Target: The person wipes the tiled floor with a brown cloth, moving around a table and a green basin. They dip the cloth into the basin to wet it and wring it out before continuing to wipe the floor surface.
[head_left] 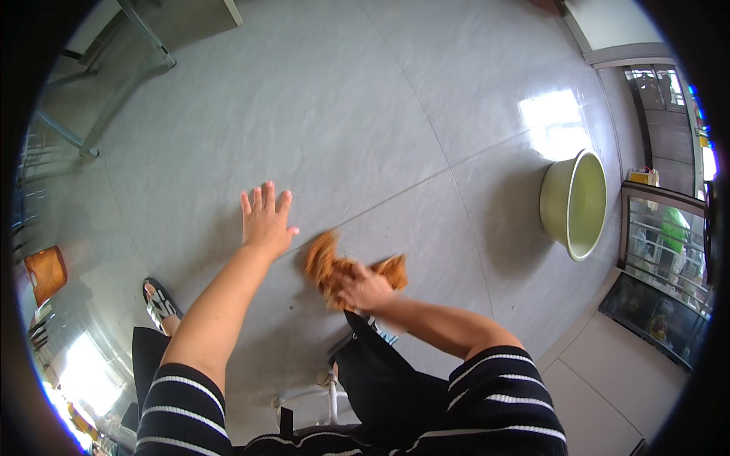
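Note:
A crumpled orange-brown cloth (pixel 322 257) lies on the grey tiled floor (pixel 327 114) in front of me. My right hand (pixel 363 289) is closed over the middle of the cloth and presses it to the tiles; motion blurs the fingers slightly, and part of the cloth is hidden under them. To the left, my left hand (pixel 266 223) is stretched out with its fingers spread and nothing in it. It is just above or on the floor; which of the two I cannot tell.
A pale green basin (pixel 557 199) stands on the right. Metal furniture legs (pixel 148 34) are at the far left. A glass-fronted cabinet (pixel 665 235) lines the right edge. My sandalled foot (pixel 158 301) is at the left, and a white metal stool base (pixel 332 399) is below me.

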Demonstrator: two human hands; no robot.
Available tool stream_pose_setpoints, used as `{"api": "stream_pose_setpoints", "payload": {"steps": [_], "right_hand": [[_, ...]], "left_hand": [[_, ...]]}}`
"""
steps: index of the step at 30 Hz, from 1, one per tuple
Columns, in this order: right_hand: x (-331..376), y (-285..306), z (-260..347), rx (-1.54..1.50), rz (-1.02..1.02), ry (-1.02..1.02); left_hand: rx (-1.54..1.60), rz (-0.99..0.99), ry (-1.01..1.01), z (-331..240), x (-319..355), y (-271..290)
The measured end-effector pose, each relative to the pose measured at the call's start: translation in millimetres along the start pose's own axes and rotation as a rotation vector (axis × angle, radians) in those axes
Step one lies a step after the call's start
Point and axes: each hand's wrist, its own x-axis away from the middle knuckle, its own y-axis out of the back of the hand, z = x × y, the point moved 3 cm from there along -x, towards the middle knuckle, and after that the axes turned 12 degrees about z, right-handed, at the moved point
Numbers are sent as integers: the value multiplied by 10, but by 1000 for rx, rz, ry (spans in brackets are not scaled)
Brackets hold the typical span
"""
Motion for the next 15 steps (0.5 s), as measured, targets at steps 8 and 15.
{"api": "stream_pose_setpoints", "payload": {"steps": [8,15], "right_hand": [[284,1917,-1363,-431,-347,124],[-423,1444,-2272,122,-425,-530]], "left_hand": [[-34,21,19,81,-2,-65],[-30,6,-14,-43,-13,-36]]}}
